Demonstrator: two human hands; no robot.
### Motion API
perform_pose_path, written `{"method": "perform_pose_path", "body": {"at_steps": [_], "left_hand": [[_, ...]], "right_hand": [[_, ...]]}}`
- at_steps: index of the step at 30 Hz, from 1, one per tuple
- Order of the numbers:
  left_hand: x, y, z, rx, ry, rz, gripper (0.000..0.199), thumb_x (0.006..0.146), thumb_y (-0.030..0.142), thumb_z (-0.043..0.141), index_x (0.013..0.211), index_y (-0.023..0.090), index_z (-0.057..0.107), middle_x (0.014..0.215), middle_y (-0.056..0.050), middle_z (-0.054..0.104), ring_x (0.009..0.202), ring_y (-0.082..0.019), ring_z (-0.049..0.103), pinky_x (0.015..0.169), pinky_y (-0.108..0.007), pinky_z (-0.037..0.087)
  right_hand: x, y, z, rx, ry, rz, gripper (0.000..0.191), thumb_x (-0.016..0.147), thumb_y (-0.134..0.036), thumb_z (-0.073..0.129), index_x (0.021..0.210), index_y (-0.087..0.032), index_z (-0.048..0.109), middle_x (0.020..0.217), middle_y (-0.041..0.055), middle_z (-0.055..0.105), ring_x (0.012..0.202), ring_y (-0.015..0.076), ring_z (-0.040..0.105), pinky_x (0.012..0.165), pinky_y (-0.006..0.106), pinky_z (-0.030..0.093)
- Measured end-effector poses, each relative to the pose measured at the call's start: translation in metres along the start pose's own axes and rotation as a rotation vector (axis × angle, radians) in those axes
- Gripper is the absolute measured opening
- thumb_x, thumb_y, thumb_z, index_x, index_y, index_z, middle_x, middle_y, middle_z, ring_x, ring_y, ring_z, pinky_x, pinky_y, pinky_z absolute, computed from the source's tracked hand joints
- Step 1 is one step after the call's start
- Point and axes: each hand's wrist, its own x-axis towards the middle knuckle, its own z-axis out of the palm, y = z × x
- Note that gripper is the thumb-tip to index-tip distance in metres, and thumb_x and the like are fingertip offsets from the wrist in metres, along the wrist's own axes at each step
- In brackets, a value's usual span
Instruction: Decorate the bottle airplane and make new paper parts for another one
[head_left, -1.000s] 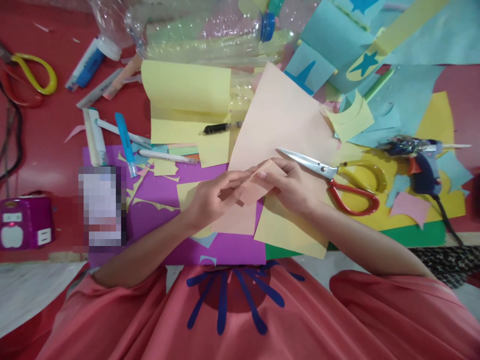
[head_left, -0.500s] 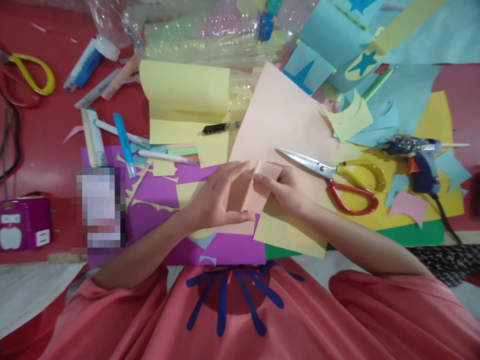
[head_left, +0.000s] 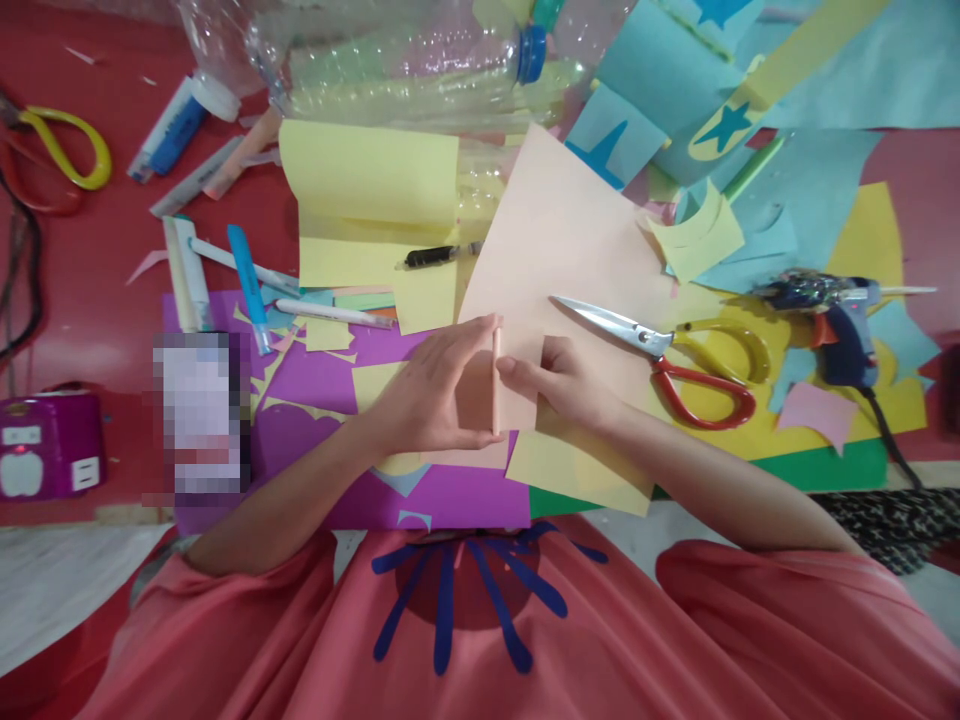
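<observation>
A small piece of peach paper (head_left: 517, 402) is between my two hands, its left edge showing as a narrow, upright rolled strip. My left hand (head_left: 424, 393) spans that edge, fingertips at the top end and thumb at the bottom end. From the other side, my right hand (head_left: 574, 385) pinches the paper, thumb on top and fingers curled. Under and behind the hands lies a large peach sheet (head_left: 559, 225). Scissors (head_left: 656, 345) with yellow and red handles rest on its right part, just beyond my right hand.
At the right, a glue gun (head_left: 847, 330) lies on yellow paper. Pens, including a black pen (head_left: 431, 257), and paper scraps lie around. Clear plastic bottles (head_left: 390, 60) stretch along the back. Far left are more scissors (head_left: 71, 150) and a purple box (head_left: 49, 445).
The small peach paper has turned so its rolled edge faces up between my left thumb and fingertips. My right thumb has shifted slightly left and down.
</observation>
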Motion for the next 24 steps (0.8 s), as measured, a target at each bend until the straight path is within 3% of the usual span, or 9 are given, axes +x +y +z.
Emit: {"method": "perform_pose_path", "body": {"at_steps": [5,8,12,18,24], "left_hand": [[0.0018,-0.0034,0.0004,0.119,0.058,-0.004,0.111,0.079,0.058,0.070,0.156,0.024,-0.002,0.148,-0.020,0.044,0.136,-0.032,0.048,0.107,-0.048,0.047],[0.0024,-0.0018,0.0010,0.203,0.072,0.038,0.103,0.085,0.052,0.065,0.156,0.022,-0.002,0.145,-0.021,0.046,0.133,-0.031,0.050,0.104,-0.047,0.048],[0.0025,0.0026,0.0001,0.298,0.056,0.077,0.094,0.090,0.042,0.061,0.156,0.019,-0.001,0.142,-0.022,0.048,0.132,-0.032,0.050,0.104,-0.048,0.046],[0.0017,0.0010,0.0005,0.233,0.026,0.046,0.102,0.086,0.046,0.065,0.156,0.022,-0.005,0.147,-0.021,0.043,0.135,-0.034,0.046,0.105,-0.051,0.045],[0.0004,-0.0028,0.0053,0.158,0.064,0.054,0.103,0.085,0.054,0.065,0.157,0.023,-0.002,0.147,-0.020,0.042,0.138,-0.032,0.043,0.106,-0.050,0.045]], "right_hand": [[0.0016,0.0016,0.0011,-0.003,-0.055,-0.023,0.042,0.070,-0.055,0.074,0.070,-0.016,0.057,0.062,-0.0030,0.050,0.053,0.0059,0.042,0.049,0.022,0.039],[0.0017,0.0011,0.0031,-0.015,-0.020,0.035,0.049,0.062,-0.058,0.079,0.072,-0.015,0.057,0.063,-0.0017,0.052,0.055,0.0073,0.045,0.048,0.022,0.040],[0.0012,0.0003,0.0047,-0.067,0.015,0.074,0.053,0.056,-0.061,0.081,0.063,-0.017,0.052,0.055,-0.0044,0.044,0.050,0.0063,0.039,0.043,0.022,0.034],[0.0007,0.0045,0.0000,-0.205,-0.024,0.024,0.054,0.069,-0.065,0.069,0.059,-0.018,0.046,0.056,-0.0049,0.041,0.052,0.0055,0.036,0.046,0.022,0.027],[-0.0004,0.0050,-0.0033,-0.189,-0.126,-0.042,0.042,0.084,-0.054,0.060,0.070,-0.015,0.059,0.064,-0.0013,0.053,0.057,0.0071,0.043,0.052,0.022,0.037]]}}
